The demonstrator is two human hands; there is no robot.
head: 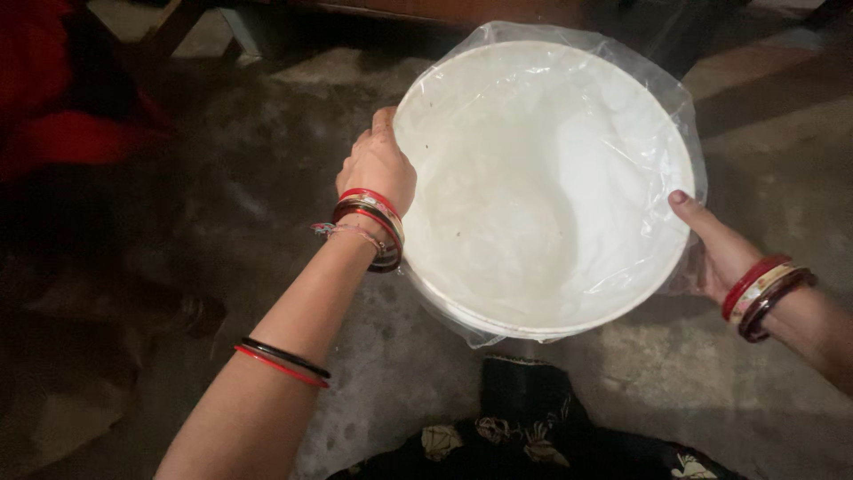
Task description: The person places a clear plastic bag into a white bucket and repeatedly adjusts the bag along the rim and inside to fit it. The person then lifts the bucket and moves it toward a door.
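Large white bowl (pixel 542 191) lined with a clear plastic sheet (pixel 684 116), held between the hands above a rough concrete floor (pixel 267 178); left hand (pixel 378 164) clamps the near-left rim, right hand (pixel 715 253) grips the opposite rim, thumb on top. The loose sheet could slip under the fingers if either grip relaxes. Right fingers, bowl underside and the dark left surroundings are hard to make out
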